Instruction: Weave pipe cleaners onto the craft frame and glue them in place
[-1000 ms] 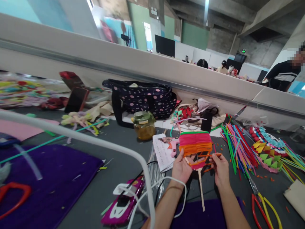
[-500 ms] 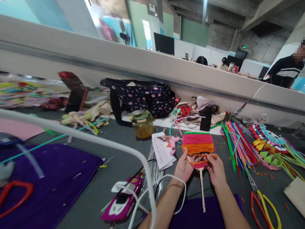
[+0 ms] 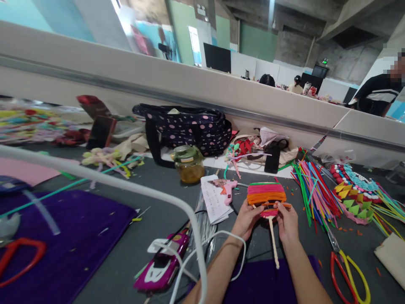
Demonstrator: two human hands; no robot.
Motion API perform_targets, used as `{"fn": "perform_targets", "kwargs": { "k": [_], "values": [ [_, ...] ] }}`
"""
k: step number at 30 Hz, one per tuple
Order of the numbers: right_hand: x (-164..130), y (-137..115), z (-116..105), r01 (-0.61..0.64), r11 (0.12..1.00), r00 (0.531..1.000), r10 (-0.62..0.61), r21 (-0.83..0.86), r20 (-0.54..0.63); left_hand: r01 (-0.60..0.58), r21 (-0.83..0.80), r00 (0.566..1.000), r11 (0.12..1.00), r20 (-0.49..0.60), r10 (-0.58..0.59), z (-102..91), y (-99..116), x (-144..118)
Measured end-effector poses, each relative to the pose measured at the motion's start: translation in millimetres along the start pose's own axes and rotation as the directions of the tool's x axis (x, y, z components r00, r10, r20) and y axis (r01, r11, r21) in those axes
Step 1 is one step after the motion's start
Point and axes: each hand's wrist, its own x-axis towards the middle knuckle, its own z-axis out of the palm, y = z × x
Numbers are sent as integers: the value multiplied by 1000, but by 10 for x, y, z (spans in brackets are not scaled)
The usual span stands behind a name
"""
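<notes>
The fuzzy striped fan [image 3: 266, 195], bands of pink, orange and green pipe cleaner on a pale stick [image 3: 274, 245], now tips flatter and lower than a second ago, so the hands are working its bottom edge. Left hand [image 3: 248, 219] and right hand [image 3: 287, 221] pinch it there, above the grey table [image 3: 152, 219]. Loose stems [image 3: 311, 190] fan out right; glue gun [image 3: 228, 188] lies left.
</notes>
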Motion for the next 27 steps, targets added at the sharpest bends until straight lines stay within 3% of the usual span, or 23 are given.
{"fn": "perform_targets", "kwargs": {
  "k": [9,13,21,27],
  "values": [
    [9,2,-32,-13,998,1000,14,-59,18,-54,136,992,989,-106,69,-113,-61,75],
    [18,-88,-82,-35,981,998,45,-192,49,-21,202,986,979,-158,54,-120,-62,85],
    [86,-206,-234,190,810,981,-183,-555,68,39,217,975,975,-223,11,-190,-123,132],
    [139,-163,-277,139,874,989,-149,-466,17,38,303,972,952,-233,35,-120,-95,80]
  ]
}}
